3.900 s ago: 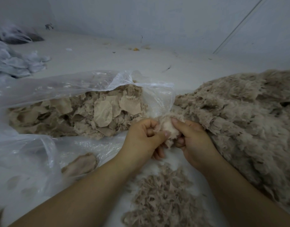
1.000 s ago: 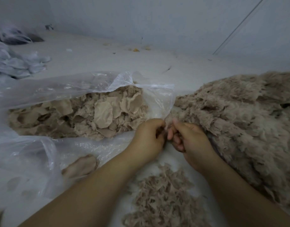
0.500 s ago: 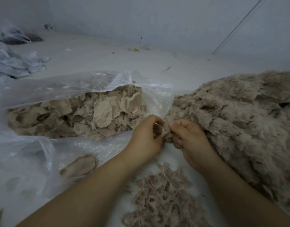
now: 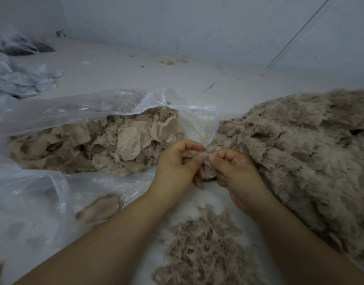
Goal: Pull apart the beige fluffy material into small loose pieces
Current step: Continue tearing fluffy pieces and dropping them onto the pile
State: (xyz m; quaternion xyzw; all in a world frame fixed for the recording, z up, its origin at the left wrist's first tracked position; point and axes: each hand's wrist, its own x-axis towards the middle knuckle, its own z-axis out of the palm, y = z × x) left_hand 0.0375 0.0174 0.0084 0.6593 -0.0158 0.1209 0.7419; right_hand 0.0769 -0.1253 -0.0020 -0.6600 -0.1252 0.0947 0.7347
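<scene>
A small tuft of beige fluffy material [image 4: 208, 167] is held between both hands at the centre. My left hand [image 4: 177, 163] pinches its left side with thumb and curled fingers. My right hand [image 4: 232, 169] pinches its right side, knuckles close to the left hand's. A big heap of beige fluffy material [image 4: 300, 145] lies to the right, touching my right hand. Below the hands, a pile of small loose pieces [image 4: 203, 243] lies on the white surface.
An open clear plastic bag [image 4: 53, 112] at the left holds beige fabric scraps and fluff [image 4: 94, 147]. One scrap [image 4: 99, 208] lies under the plastic near my left forearm. Grey-white cloth [image 4: 18, 81] sits at the far left. A wall rises behind.
The hands stay together at the same spot. Over the last second the tuft between the fingers has become more visible and the fingers have shifted their pinch slightly.
</scene>
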